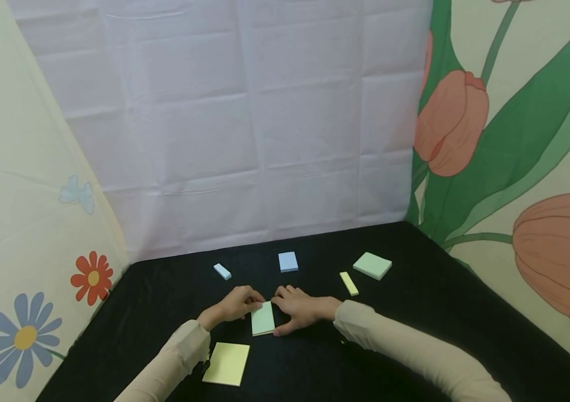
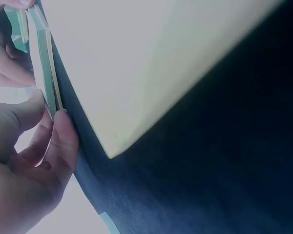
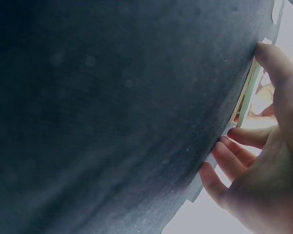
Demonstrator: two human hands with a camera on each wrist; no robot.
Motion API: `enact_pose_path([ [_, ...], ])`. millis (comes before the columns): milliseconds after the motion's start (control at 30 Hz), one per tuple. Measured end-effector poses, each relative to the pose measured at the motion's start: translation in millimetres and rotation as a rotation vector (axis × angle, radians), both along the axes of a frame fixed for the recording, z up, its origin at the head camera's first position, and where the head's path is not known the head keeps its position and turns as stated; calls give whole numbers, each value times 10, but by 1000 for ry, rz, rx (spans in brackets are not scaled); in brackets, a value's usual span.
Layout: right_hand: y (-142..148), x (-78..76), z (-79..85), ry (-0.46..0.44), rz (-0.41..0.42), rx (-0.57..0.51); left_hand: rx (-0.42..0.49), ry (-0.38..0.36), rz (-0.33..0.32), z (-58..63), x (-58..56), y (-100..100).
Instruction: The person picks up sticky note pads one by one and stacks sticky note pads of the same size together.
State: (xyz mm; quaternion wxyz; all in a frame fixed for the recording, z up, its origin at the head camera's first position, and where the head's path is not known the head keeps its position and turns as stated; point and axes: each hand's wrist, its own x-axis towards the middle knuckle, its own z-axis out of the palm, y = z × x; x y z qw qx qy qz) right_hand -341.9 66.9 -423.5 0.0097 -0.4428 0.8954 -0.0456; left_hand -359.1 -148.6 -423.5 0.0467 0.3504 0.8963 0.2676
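A pale green sticky note pad [image 1: 263, 319] lies over a thin yellowish layer on the black table, between both hands. My left hand [image 1: 238, 303] pinches its far left corner; in the left wrist view the thumb [image 2: 31, 114] is on one side of the edge and a fingertip [image 2: 63, 122] on the other. Spread along the pad's right side is my right hand [image 1: 301, 308], its thumb by the near corner and its fingers near the far end. In the right wrist view those fingers [image 3: 229, 158] extend to the dark cloth, beside the green edge [image 3: 249, 92].
A large yellow sticky pad [image 1: 226, 364] lies near my left forearm. Farther back are a narrow light blue pad [image 1: 222, 272], a blue square pad [image 1: 288, 262], a narrow yellow pad [image 1: 349, 283] and a green square pad [image 1: 372, 266]. Hanging cloths [image 1: 264, 123] border the table.
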Motion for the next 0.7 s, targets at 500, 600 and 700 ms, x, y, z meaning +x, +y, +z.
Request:
enact_pose_path([
  [500,13,35,36,-16,-5,10,-10,-13,-5,-41,-56,-2],
  [600,12,32,29,-18,-7,10,-13,-25,3,-29,-46,-1],
  [700,11,24,16,-22,-5,9,-15,-37,12,-10,-27,-10],
])
